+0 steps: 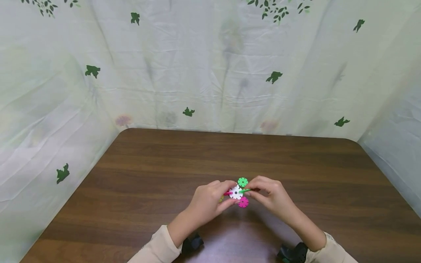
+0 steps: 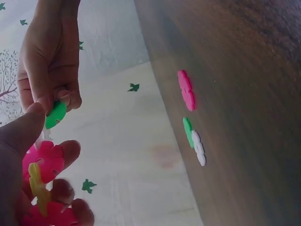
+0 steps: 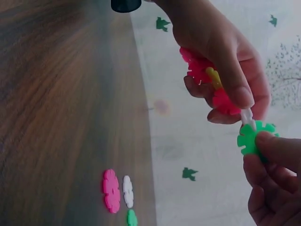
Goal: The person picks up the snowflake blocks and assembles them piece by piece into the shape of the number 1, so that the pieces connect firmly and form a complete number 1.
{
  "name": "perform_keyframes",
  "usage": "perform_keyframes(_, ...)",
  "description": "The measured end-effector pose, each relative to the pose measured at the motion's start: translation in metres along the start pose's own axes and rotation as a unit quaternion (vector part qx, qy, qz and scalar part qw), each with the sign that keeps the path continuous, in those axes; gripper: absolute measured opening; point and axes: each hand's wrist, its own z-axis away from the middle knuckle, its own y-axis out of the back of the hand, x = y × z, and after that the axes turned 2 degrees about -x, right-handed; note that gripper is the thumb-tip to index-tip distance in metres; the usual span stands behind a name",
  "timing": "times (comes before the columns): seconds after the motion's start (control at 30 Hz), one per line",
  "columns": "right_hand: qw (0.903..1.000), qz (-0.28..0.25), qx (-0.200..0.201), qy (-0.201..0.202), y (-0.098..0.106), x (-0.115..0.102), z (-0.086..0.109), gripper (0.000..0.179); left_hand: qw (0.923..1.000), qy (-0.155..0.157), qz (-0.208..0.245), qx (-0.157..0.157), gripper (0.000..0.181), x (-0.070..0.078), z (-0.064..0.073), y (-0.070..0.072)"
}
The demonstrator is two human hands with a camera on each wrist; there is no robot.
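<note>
My left hand (image 1: 208, 200) holds a short chain of notched plastic discs: a pink disc (image 3: 225, 101), a yellow disc (image 3: 214, 77), another pink disc (image 3: 197, 66) and a white disc (image 1: 235, 193) at the end. Thumb and fingers grip the chain near the white disc. Between thumb and fingers, my right hand (image 1: 272, 195) pinches a green disc (image 3: 249, 137). The green disc meets the white disc's edge, turned across it; I cannot tell how deep the notches sit. Both hands are raised over the table.
On the brown table (image 1: 158, 164) lie a loose pink disc (image 1: 243, 202), a loose green disc (image 1: 242, 182) and a loose white disc (image 2: 198, 148), close together beyond the hands. A pale curtain (image 1: 204, 65) with leaf prints hangs behind the table's far edge.
</note>
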Motion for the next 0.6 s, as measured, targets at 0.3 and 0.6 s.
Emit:
perform_keyframes(0.3, 0.9975, -0.032, 0.01, -0.062, -0.006, 0.002, 0.001, 0.016, 0.9912, 0.055, -0.012, -0.12, 0.038, 0.002, -0.006, 0.013)
perform_keyframes(0.6, 0.9548, -0.191, 0.01, -0.227, -0.009, -0.006, -0.002, 0.014, 0.9982, 0.029, -0.029, -0.044, 0.05, 0.007, -0.004, 0.007)
